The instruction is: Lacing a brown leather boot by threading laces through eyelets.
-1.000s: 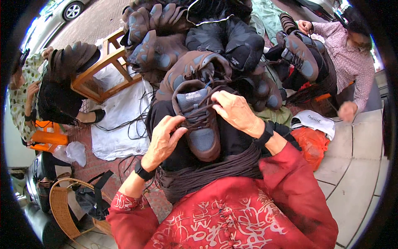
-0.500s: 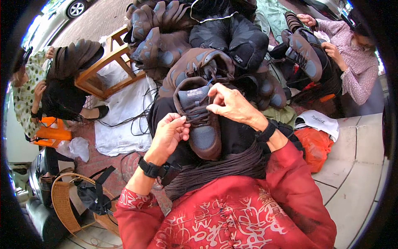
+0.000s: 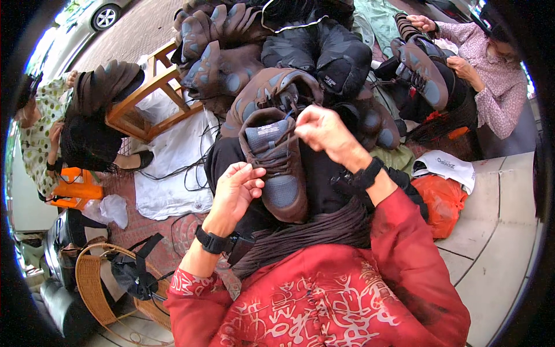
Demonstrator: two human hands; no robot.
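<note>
A brown and grey-blue lace-up shoe (image 3: pixel 281 191) rests on my lap with its toe toward me. Dark laces cross its lower eyelets. My right hand (image 3: pixel 330 136) is closed in a pinch beside the upper eyelets, with a dark shoelace (image 3: pixel 285 136) running from its fingertips to the shoe. At the shoe's left edge, my left hand (image 3: pixel 238 189) has thumb and fingers pinched together; what lies between them is too small to make out. A bundle of dark laces (image 3: pixel 312 231) lies across my lap. Just beyond sits another brown shoe (image 3: pixel 245 107).
Piled shoes (image 3: pixel 222 72) and black shoes (image 3: pixel 344 63) stand ahead. A wooden stool frame (image 3: pixel 130 115) is left of them on a white sheet (image 3: pixel 173 188). Two people handle shoes at either side. An orange bag (image 3: pixel 439 202) lies right, a wicker chair (image 3: pixel 92 283) lower left.
My right hand has turned and shifted slightly right and up, its fingers closing more tightly by the upper eyelets. The left hand stays nearly in place beside the shoe.
</note>
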